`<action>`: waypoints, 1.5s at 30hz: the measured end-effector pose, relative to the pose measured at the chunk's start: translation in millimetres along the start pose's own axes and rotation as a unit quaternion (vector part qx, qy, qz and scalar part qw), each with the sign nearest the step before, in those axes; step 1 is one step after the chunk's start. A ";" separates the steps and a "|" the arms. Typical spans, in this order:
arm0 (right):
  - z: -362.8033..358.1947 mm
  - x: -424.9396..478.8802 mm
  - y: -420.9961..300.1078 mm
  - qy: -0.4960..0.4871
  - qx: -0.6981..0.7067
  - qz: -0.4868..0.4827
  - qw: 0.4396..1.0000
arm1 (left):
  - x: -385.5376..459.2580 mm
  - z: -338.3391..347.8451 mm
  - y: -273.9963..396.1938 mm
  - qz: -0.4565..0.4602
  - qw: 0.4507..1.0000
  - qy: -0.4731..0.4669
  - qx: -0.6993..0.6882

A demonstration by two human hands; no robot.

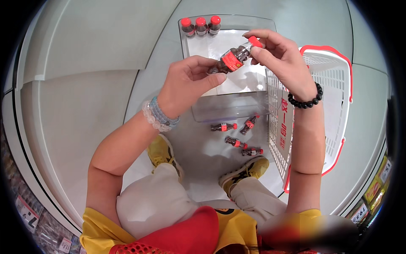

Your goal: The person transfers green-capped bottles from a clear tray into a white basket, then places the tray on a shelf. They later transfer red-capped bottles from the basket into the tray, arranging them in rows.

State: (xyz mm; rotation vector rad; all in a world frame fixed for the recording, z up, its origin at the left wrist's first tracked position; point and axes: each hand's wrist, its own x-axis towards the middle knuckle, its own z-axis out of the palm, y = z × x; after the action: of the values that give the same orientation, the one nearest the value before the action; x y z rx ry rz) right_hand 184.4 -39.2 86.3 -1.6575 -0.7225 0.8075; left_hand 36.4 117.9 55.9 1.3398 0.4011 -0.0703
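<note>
Both hands hold one small clear plastic bottle (233, 59) with a red cap, a red label and dark round pieces inside. My left hand (195, 79) grips its base between thumb and fingers; my right hand (276, 54) pinches it at the cap and neck. The bottle is tilted, cap to the upper right, above a clear plastic bin (230, 106) with a white sheet (206, 47) in its bottom. Three like bottles (200, 27) stand in a row in the bin's far left corner. Several more small bottles (235, 142) lie on the floor on the near side of the bin.
A white plastic shopping basket (337, 79) with red handles stands right of the bin. Near me are my yellow shoes (160, 150), one on each side of the loose bottles. Pale cabinet panels (82, 95) curve along the left. Shelves with packaged goods (372, 190) show at both lower rims.
</note>
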 end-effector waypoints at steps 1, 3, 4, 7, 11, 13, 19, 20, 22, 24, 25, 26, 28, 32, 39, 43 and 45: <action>-3.5 1.4 0.7 -0.009 -0.013 -0.003 1.000 | 0.9 -1.7 -1.9 -0.011 1.000 -0.012 -0.022; -9.7 4.6 0.3 -0.026 -0.067 -0.001 0.997 | 1.7 -4.5 -5.5 -0.013 0.999 -0.023 -0.029; -9.9 6.1 1.0 -0.026 -0.076 0.000 0.997 | 2.1 -5.6 -6.8 -0.014 0.999 -0.029 -0.033; -6.5 11.4 3.8 -0.021 -0.076 -0.022 0.997 | 4.0 -6.1 -3.8 -0.045 0.998 -0.019 -0.036; -5.1 17.2 8.2 -0.031 -0.037 -0.038 0.998 | 4.7 -8.0 -5.2 -0.067 0.995 -0.026 -0.066; -4.8 19.1 8.0 -0.031 -0.062 -0.032 0.997 | 4.5 -8.6 -3.5 -0.079 0.995 -0.024 -0.065; -3.6 22.4 8.4 -0.017 -0.089 -0.028 0.995 | 8.8 -15.6 -8.0 -0.144 0.976 -0.055 -0.154; -3.2 23.6 8.0 -0.007 -0.100 -0.023 0.995 | 9.0 -14.7 -6.9 -0.137 0.981 -0.017 -0.136; -1.1 30.5 7.1 0.044 -0.261 -0.043 0.963 | 8.0 -9.8 -8.5 -0.126 0.985 0.063 -0.101; 3.2 44.4 10.0 0.091 -0.422 -0.096 0.897 | 6.7 -15.7 -13.5 -0.125 0.985 0.086 -0.082; 5.7 52.8 11.5 0.084 -0.462 -0.075 0.880 | 6.0 -19.1 -17.0 -0.127 0.985 0.094 -0.073; 8.2 62.1 12.0 0.076 -0.501 -0.054 0.861 | 5.0 -22.3 -20.4 -0.133 0.984 0.092 -0.078; 11.6 76.1 18.7 0.085 -0.548 -0.035 0.832 | 4.1 -28.2 -25.1 -0.143 0.982 0.087 -0.090; -2.3 99.2 93.2 0.215 -0.658 -0.277 0.666 | 4.3 -30.1 -25.8 -0.155 0.979 0.086 -0.102; 24.6 98.7 54.0 0.142 -0.513 -0.047 0.845 | 3.7 -36.2 -29.9 -0.159 0.974 0.099 -0.124; 26.6 94.6 50.3 0.143 -0.504 -0.064 0.849 | 4.7 -35.0 -30.5 -0.164 0.973 0.097 -0.127; 27.7 92.9 49.7 0.146 -0.505 -0.065 0.848 | 4.9 -33.3 -29.4 -0.166 0.973 0.101 -0.126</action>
State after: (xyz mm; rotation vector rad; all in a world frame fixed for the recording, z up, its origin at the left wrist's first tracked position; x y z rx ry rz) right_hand 218.6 40.2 20.0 -2.5461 -1.1204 -0.0078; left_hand 24.7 143.6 21.3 1.0221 0.7797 -0.1567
